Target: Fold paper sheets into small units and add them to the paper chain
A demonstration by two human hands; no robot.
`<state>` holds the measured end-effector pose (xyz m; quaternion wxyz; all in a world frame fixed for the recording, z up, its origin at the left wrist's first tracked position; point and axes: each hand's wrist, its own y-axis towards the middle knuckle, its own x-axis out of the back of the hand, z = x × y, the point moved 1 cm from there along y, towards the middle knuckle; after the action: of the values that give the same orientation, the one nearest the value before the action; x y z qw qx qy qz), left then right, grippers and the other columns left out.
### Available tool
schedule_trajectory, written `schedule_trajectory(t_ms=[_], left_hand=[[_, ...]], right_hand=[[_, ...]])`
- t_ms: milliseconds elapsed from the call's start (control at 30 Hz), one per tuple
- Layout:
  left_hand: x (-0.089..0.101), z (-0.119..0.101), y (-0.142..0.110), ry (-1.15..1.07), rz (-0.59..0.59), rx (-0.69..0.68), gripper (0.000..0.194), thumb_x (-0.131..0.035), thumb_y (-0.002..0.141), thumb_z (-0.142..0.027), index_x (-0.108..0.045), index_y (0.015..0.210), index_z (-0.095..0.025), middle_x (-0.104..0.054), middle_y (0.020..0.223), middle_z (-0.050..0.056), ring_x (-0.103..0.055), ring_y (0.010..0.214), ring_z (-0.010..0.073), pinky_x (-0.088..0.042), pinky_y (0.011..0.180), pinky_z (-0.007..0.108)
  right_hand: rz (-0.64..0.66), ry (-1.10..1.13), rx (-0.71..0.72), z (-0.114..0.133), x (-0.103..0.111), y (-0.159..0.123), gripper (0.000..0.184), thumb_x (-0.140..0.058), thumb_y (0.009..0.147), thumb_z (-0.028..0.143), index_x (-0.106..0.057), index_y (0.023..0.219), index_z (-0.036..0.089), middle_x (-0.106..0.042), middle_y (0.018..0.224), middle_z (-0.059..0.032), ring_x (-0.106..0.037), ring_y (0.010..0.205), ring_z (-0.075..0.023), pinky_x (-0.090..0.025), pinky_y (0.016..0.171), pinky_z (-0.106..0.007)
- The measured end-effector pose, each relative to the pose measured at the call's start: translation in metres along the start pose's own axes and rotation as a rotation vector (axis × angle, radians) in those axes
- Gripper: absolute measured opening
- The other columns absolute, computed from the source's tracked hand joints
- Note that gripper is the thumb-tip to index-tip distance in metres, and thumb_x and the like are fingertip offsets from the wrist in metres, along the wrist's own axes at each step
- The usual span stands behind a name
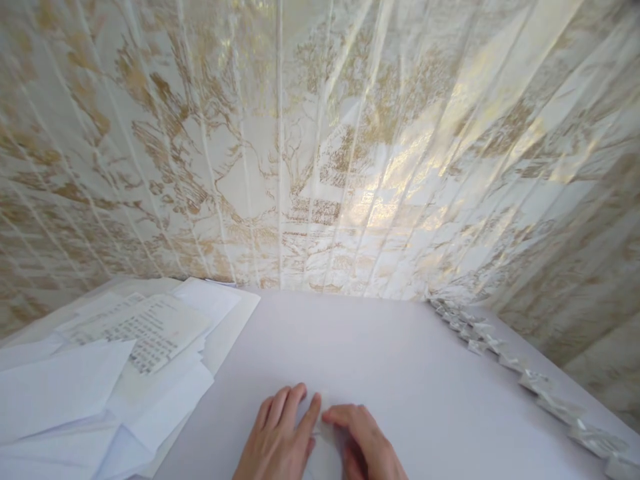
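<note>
A small strip of white paper [324, 455] lies on the table between my hands, at the bottom edge of the view. My left hand [280, 433] rests on its left side, fingers stretched out and apart, with the index fingertip at the paper's upper part. From the right, my right hand [367, 440] comes in with bent fingers, its index fingertip pressed at the paper's upper edge. The right thumb is mostly hidden. White on white, the paper's outline and any folds are hard to make out.
Loose white sheets [55, 387] and a printed page [150, 330] are piled on the left of the white table [400, 360]. Along the right side runs a row of small folded paper pieces [535, 383]. A gold-patterned curtain [280, 147] hangs behind the table.
</note>
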<state>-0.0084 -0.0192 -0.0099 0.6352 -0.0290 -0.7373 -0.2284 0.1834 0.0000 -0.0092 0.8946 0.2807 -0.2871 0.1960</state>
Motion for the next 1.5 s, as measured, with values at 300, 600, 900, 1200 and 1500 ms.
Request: schedule_trajectory(t_ms=[300,600,900,1200,1500], left_hand=[[0.017,-0.014,0.002,-0.497,-0.005,-0.094,0.024,-0.057,0.08,-0.003,-0.06,0.094,-0.021,-0.065,0.108,0.001,-0.056,0.103,0.0189,-0.044,0.088,0.032],[0.032,-0.02,-0.001,-0.4,0.148,0.068,0.026,-0.074,0.073,-0.017,-0.064,0.097,-0.018,-0.065,0.111,0.005,-0.058,0.103,0.0268,-0.05,0.087,0.043],[0.04,-0.031,-0.004,-0.323,0.206,0.095,0.03,-0.058,0.076,-0.005,-0.063,0.103,-0.018,-0.064,0.118,0.006,-0.058,0.111,0.0244,-0.05,0.094,0.038],[0.053,-0.02,-0.003,-0.367,0.331,0.048,0.054,-0.054,0.065,-0.004,-0.061,0.117,-0.017,-0.056,0.135,0.006,-0.049,0.126,0.0221,-0.041,0.106,0.033],[0.056,-0.017,-0.005,-0.31,0.302,0.008,0.056,-0.048,0.066,-0.001,-0.061,0.117,-0.022,-0.058,0.133,0.003,-0.053,0.121,0.0195,-0.043,0.102,0.03]], right_hand=[[0.08,0.019,-0.028,0.006,0.015,0.01,0.068,-0.041,0.071,-0.005,-0.044,0.13,0.029,-0.061,0.118,-0.0029,-0.055,0.11,-0.0197,-0.047,0.097,-0.038],[0.216,-0.019,-0.022,0.017,0.019,0.006,0.054,-0.048,0.069,-0.001,-0.055,0.117,0.024,-0.06,0.117,-0.0065,-0.055,0.109,-0.0233,-0.042,0.098,-0.042],[0.241,-0.026,-0.088,0.024,0.021,0.006,0.042,-0.05,0.074,0.001,-0.061,0.109,0.023,-0.06,0.115,-0.0071,-0.058,0.107,-0.0215,-0.044,0.1,-0.039],[0.3,-0.014,-0.127,0.027,0.026,0.01,0.051,-0.05,0.069,0.001,-0.06,0.114,0.023,-0.061,0.12,-0.008,-0.057,0.113,-0.0224,-0.039,0.106,-0.043],[0.278,-0.093,-0.115,0.028,0.021,0.009,0.05,-0.051,0.061,-0.001,-0.065,0.102,0.022,-0.063,0.116,-0.0069,-0.06,0.106,-0.0223,-0.044,0.099,-0.038]])
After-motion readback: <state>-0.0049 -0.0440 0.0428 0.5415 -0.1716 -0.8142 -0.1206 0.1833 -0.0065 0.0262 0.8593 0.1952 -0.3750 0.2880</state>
